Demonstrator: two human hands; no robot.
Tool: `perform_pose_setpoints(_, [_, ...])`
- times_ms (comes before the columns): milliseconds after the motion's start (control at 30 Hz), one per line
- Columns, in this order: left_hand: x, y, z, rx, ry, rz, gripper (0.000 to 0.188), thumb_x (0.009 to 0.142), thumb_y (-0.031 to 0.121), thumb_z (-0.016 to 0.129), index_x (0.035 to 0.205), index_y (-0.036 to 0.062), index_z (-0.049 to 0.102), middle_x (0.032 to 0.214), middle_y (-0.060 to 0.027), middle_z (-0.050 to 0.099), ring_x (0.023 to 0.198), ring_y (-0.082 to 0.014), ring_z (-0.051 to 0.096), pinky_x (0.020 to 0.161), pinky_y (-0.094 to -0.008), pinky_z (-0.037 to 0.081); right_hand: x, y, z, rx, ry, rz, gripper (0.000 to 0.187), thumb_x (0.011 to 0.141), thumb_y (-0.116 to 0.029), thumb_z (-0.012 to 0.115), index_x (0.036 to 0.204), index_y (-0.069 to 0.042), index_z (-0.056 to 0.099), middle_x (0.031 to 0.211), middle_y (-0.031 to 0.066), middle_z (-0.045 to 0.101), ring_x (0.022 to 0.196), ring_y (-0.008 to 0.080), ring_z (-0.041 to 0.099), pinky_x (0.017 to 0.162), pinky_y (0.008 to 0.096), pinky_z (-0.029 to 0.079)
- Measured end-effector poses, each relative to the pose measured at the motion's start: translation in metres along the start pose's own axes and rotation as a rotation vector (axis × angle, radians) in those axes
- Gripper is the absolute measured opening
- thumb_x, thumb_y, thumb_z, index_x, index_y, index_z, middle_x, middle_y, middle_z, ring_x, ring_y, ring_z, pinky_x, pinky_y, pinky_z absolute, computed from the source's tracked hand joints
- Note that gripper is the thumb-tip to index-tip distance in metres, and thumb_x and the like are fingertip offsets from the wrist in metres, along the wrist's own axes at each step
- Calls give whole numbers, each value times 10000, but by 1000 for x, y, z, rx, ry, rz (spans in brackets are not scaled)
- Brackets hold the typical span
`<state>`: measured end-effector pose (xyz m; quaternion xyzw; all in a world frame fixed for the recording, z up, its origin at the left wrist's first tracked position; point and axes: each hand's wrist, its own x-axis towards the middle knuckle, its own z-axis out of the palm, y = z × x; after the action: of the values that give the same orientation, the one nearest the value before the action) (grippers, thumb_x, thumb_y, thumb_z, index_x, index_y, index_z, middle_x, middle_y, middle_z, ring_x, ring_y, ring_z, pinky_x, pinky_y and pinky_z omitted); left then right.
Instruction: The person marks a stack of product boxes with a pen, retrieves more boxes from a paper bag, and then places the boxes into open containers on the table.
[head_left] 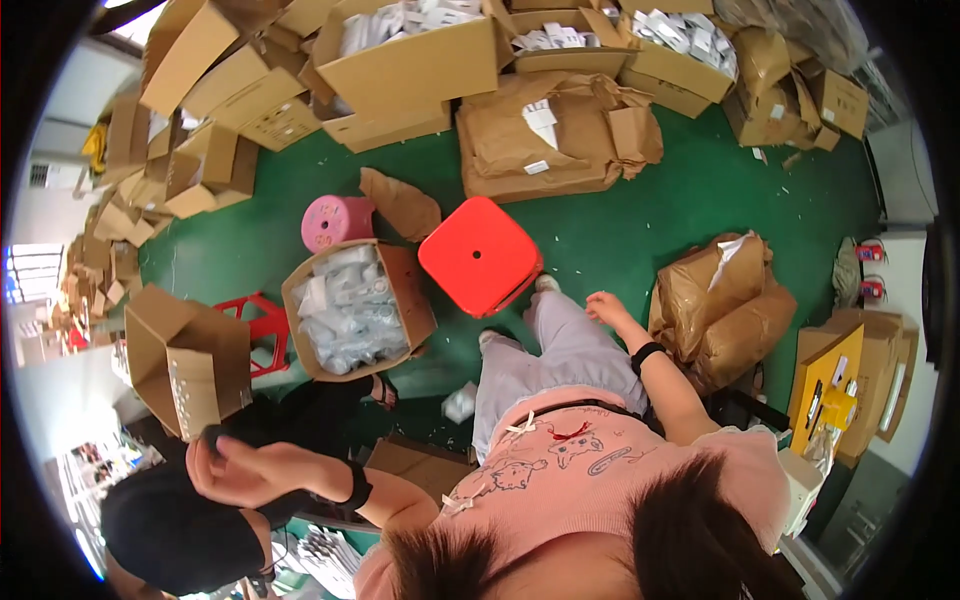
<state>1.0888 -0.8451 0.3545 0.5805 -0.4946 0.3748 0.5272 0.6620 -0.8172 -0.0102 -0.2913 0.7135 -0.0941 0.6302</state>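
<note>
At the lower left, my left hand (235,472) is raised with its fingers curled in. A small dark shape (212,440) shows at its fingertips, too unclear to name. My right hand (606,308) hangs beside my right leg, its fingers loosely apart with nothing in them. Nearest to it on the right is a bulky bundle wrapped in brown paper (725,310). In front of my feet stands a red plastic stool (478,255). Left of the stool, an open carton (418,300) holds several clear plastic-bagged items (350,310).
Close to my left hand is another person in black (180,530). A pink stool (335,222), a red stool frame (265,335) and an open carton (190,360) stand to the left. Cartons of white packets (685,40) and a paper-wrapped package (560,140) line the far side.
</note>
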Motion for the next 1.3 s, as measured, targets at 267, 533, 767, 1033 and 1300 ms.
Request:
perform_pose_setpoints(267, [-232, 119, 251, -158, -1174, -704, 347, 699, 90, 614, 1022, 20, 508, 1041, -127, 503, 981, -250, 473, 809, -349, 386, 149, -38, -187, 132, -61, 142, 240, 780, -187, 490, 991, -75, 518, 823, 41, 604, 696, 115, 565, 555, 237, 426])
perform_pose_setpoints(533, [-455, 280, 347, 167, -1635, -1141, 437, 678, 251, 640, 1018, 5, 520, 971, -177, 570, 925, -312, 531, 797, -369, 417, 304, -124, -433, 115, -34, 24, 223, 824, -187, 476, 1018, -84, 514, 849, 70, 609, 707, 126, 583, 583, 227, 448])
perform_pose_setpoints(767, [-450, 329, 211, 296, -1023, -2096, 388, 690, 249, 634, 976, 7, 533, 893, -115, 586, 875, -239, 554, 753, -319, 433, 274, -139, -466, -188, -66, 186, 225, 826, -195, 478, 1013, -74, 515, 860, 76, 607, 730, 153, 590, 619, 241, 452])
perform_pose_setpoints(1033, [-480, 299, 77, -92, 214, -2672, 290, 727, 181, 576, 976, 43, 523, 920, -107, 556, 883, -215, 535, 742, -335, 429, 302, -168, -311, -844, -499, -223, 228, 820, -167, 491, 1019, -59, 516, 885, 56, 586, 769, 135, 561, 649, 252, 441])
perform_pose_setpoints(1300, [-720, 28, -68, 544, -671, -2366, 322, 738, 125, 534, 1041, 40, 465, 1060, -147, 492, 948, -278, 508, 786, -424, 434, 248, -101, -31, -940, -313, -650, 310, 791, -146, 551, 1063, -15, 484, 1047, 110, 524, 981, 210, 488, 834, 317, 392])
